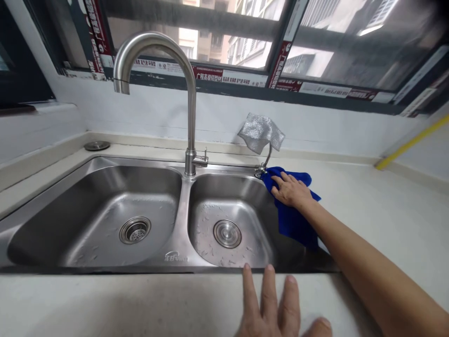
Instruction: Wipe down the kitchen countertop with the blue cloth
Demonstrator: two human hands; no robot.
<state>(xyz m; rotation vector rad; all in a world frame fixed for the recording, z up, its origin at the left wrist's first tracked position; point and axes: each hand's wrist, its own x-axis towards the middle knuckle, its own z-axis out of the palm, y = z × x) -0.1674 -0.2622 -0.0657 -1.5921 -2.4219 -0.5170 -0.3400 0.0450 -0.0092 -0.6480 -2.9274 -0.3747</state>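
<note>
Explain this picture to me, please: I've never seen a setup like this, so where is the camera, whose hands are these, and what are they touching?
There is no machine here, just a person's two bare hands. The single picture comes from a camera worn on the person's head, looking forward and down.

The right hand lies on a blue cloth, which drapes over the right edge of a metal double sink. Whether the fingers grip it or only press is hard to tell. The left hand is spread near the sink's front edge, with nothing visible in it.

Behind the sink stands a tall curved faucet. A silvery cloth hangs over a slim tap. On the pale counter, a round metal disc sits at the back left.
</note>
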